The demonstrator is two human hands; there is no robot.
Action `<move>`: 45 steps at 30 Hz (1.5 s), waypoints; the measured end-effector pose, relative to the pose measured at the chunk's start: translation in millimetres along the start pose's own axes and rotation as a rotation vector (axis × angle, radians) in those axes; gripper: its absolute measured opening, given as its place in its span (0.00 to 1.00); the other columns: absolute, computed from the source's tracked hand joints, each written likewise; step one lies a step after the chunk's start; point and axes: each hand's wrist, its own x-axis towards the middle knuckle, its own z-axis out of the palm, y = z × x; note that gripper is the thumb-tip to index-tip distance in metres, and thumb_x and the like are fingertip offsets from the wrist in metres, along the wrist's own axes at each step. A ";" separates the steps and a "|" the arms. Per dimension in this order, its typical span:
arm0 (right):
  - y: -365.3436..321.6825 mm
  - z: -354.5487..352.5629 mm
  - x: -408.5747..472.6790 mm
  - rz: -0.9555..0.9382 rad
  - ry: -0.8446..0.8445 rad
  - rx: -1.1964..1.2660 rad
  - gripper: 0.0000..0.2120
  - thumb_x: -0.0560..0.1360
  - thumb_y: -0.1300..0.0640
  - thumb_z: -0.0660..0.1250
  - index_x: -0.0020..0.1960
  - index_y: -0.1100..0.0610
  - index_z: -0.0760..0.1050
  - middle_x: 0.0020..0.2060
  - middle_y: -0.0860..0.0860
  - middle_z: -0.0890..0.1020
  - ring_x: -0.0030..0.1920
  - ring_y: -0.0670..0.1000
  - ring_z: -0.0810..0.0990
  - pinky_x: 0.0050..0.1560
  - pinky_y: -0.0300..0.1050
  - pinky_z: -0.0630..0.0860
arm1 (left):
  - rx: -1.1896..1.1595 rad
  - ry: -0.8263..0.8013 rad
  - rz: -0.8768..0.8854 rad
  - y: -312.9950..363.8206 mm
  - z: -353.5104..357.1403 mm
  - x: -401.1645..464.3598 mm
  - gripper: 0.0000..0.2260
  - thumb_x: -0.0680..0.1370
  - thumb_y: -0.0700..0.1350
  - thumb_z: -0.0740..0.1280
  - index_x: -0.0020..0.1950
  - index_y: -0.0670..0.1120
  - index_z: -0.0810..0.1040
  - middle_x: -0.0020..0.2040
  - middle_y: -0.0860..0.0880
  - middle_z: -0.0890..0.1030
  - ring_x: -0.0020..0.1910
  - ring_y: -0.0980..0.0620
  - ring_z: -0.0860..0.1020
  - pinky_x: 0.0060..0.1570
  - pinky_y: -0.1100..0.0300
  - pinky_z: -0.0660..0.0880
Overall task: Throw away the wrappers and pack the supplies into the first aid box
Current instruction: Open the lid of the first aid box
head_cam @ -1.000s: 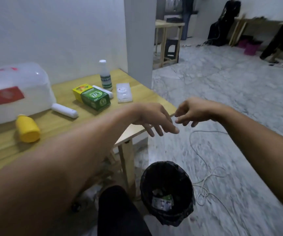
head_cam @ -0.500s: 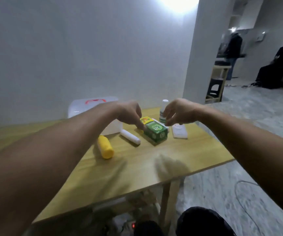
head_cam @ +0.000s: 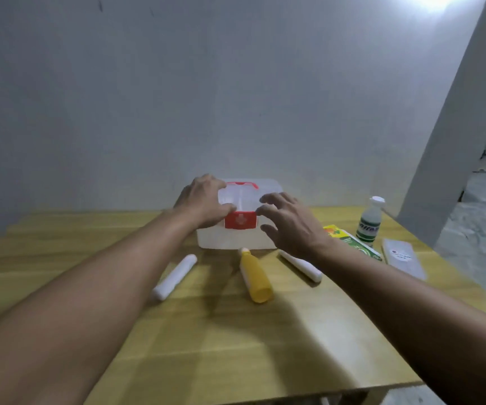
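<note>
The white first aid box (head_cam: 260,194) with a red latch (head_cam: 240,220) and red handle stands shut at the back of the wooden table (head_cam: 236,346). My left hand (head_cam: 203,204) rests on the box's left top corner, thumb near the latch. My right hand (head_cam: 291,223) hovers with fingers spread at the box's right front, just short of touching. In front of the box lie a white tube (head_cam: 174,277), a yellow bottle (head_cam: 255,277) and a second white tube (head_cam: 301,266). To the right are a green and yellow carton (head_cam: 350,239), a clear bottle (head_cam: 370,222) and a flat white packet (head_cam: 402,257).
A grey wall stands right behind the table. A white pillar (head_cam: 452,141) rises at the right, with marble floor (head_cam: 481,226) beyond the table's right edge. The table's front edge runs along the bottom of the view.
My view swung from the bin on the floor back to the table. Both hands moved from above the bin, past the cartons, to the first aid box.
</note>
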 end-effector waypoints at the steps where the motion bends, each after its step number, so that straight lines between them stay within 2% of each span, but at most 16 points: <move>1: -0.1 5.9 3.0 -0.042 -0.010 -0.052 0.18 0.67 0.59 0.76 0.56 0.57 0.79 0.60 0.60 0.79 0.60 0.63 0.78 0.57 0.58 0.77 | 0.007 -0.008 -0.004 -3.8 0.4 3.8 0.29 0.73 0.56 0.70 0.72 0.47 0.70 0.72 0.44 0.70 0.70 0.43 0.68 0.68 0.48 0.67; 5: 4.3 22.8 9.7 -0.121 -0.062 -0.093 0.28 0.64 0.58 0.79 0.63 0.57 0.76 0.66 0.62 0.76 0.66 0.65 0.75 0.65 0.65 0.71 | 0.009 -0.100 -0.046 -17.6 5.5 13.4 0.34 0.74 0.60 0.68 0.75 0.48 0.64 0.79 0.46 0.60 0.77 0.44 0.60 0.73 0.47 0.59; 9: 8.4 36.3 8.9 -0.166 0.014 -0.164 0.30 0.64 0.58 0.79 0.64 0.58 0.74 0.64 0.63 0.78 0.64 0.65 0.77 0.62 0.66 0.73 | -0.018 -0.018 -0.044 -25.3 17.6 12.7 0.34 0.73 0.61 0.68 0.75 0.49 0.66 0.78 0.48 0.63 0.76 0.46 0.62 0.72 0.48 0.62; 14: 18.6 44.3 13.0 -0.341 0.217 -0.246 0.20 0.72 0.57 0.71 0.61 0.57 0.70 0.58 0.64 0.81 0.56 0.64 0.81 0.53 0.61 0.79 | 0.040 0.029 -0.035 -26.2 20.1 15.0 0.33 0.72 0.64 0.67 0.73 0.50 0.69 0.76 0.48 0.66 0.74 0.45 0.66 0.70 0.48 0.65; 17: 23.4 40.0 16.8 -0.426 0.299 -0.274 0.13 0.73 0.57 0.69 0.56 0.60 0.77 0.54 0.63 0.84 0.52 0.63 0.84 0.46 0.58 0.81 | 0.053 -0.004 -0.025 -27.1 16.6 15.4 0.34 0.72 0.65 0.66 0.73 0.49 0.69 0.76 0.48 0.66 0.74 0.46 0.66 0.70 0.48 0.64; 20: 18.6 30.2 24.0 -0.395 0.277 -0.256 0.09 0.76 0.58 0.67 0.48 0.61 0.82 0.50 0.60 0.85 0.49 0.61 0.85 0.40 0.55 0.81 | 0.038 -0.063 -0.029 -23.9 8.7 16.0 0.30 0.76 0.64 0.60 0.74 0.50 0.67 0.77 0.49 0.64 0.75 0.45 0.64 0.71 0.48 0.62; 23: 17.3 18.7 28.9 -0.322 0.204 -0.117 0.12 0.78 0.55 0.63 0.47 0.61 0.81 0.50 0.56 0.86 0.50 0.58 0.85 0.39 0.55 0.82 | -0.171 -0.133 -0.070 -27.5 -0.3 22.0 0.28 0.78 0.63 0.55 0.74 0.50 0.69 0.76 0.49 0.66 0.75 0.46 0.63 0.73 0.47 0.61; 27: 16.9 5.8 36.4 -0.160 0.193 0.025 0.13 0.79 0.54 0.61 0.49 0.61 0.80 0.48 0.56 0.86 0.45 0.61 0.85 0.40 0.56 0.81 | -0.529 0.020 -0.181 -33.0 4.6 15.3 0.31 0.79 0.62 0.53 0.76 0.44 0.64 0.79 0.47 0.60 0.77 0.45 0.60 0.75 0.48 0.56; 30: 10.9 -6.9 45.7 -0.053 0.213 0.125 0.09 0.78 0.56 0.64 0.52 0.60 0.81 0.47 0.57 0.86 0.42 0.63 0.83 0.41 0.54 0.81 | -0.806 0.083 -0.278 -34.4 14.5 8.1 0.30 0.81 0.60 0.52 0.79 0.46 0.56 0.80 0.48 0.57 0.78 0.49 0.56 0.74 0.55 0.53; 32: 8.6 -17.0 52.6 -0.020 0.239 0.177 0.09 0.77 0.58 0.66 0.52 0.61 0.82 0.47 0.59 0.86 0.44 0.63 0.83 0.44 0.55 0.81 | -0.856 0.135 -0.291 -32.9 16.3 4.3 0.29 0.82 0.59 0.51 0.79 0.46 0.55 0.80 0.48 0.56 0.78 0.50 0.56 0.70 0.60 0.53; 34: 9.2 -25.0 61.0 -0.001 0.262 0.179 0.08 0.76 0.58 0.68 0.51 0.61 0.83 0.48 0.59 0.86 0.48 0.61 0.83 0.48 0.53 0.81 | -0.866 0.175 -0.305 -30.3 17.8 1.1 0.28 0.82 0.57 0.50 0.79 0.46 0.54 0.80 0.48 0.56 0.78 0.50 0.56 0.71 0.60 0.54; 36: 12.2 -30.9 71.8 0.027 0.281 0.136 0.08 0.76 0.57 0.69 0.50 0.60 0.83 0.49 0.57 0.86 0.49 0.59 0.80 0.47 0.49 0.78 | -0.832 0.188 -0.327 -27.2 20.8 -2.0 0.26 0.82 0.55 0.52 0.79 0.46 0.56 0.79 0.47 0.59 0.77 0.46 0.59 0.72 0.55 0.57; 39: 15.1 -37.8 90.8 0.099 0.316 0.115 0.09 0.75 0.56 0.69 0.51 0.59 0.84 0.48 0.57 0.84 0.46 0.58 0.78 0.41 0.43 0.68 | -0.609 0.255 -0.286 -24.6 25.5 -1.2 0.21 0.78 0.47 0.57 0.71 0.46 0.67 0.70 0.44 0.73 0.69 0.41 0.70 0.66 0.49 0.69; 41: 14.1 -41.7 101.9 0.150 0.312 0.142 0.10 0.76 0.55 0.69 0.53 0.59 0.83 0.49 0.57 0.83 0.44 0.56 0.79 0.41 0.41 0.65 | -0.408 0.264 -0.224 -21.2 28.2 -0.6 0.21 0.78 0.44 0.57 0.71 0.43 0.68 0.70 0.44 0.73 0.69 0.43 0.70 0.66 0.50 0.68; 43: 13.8 -43.1 111.7 0.183 0.301 0.150 0.11 0.76 0.55 0.68 0.55 0.59 0.83 0.50 0.57 0.82 0.43 0.56 0.79 0.40 0.42 0.67 | -0.217 0.238 -0.073 -19.8 30.2 3.9 0.19 0.79 0.43 0.58 0.70 0.41 0.70 0.70 0.43 0.73 0.69 0.45 0.69 0.66 0.52 0.67; 45: 15.8 -42.3 121.4 0.213 0.285 0.149 0.11 0.77 0.54 0.67 0.55 0.59 0.82 0.50 0.57 0.82 0.44 0.56 0.80 0.41 0.45 0.72 | -0.086 0.136 0.051 -20.1 30.6 12.3 0.19 0.80 0.45 0.57 0.70 0.41 0.69 0.71 0.44 0.71 0.71 0.46 0.68 0.68 0.52 0.66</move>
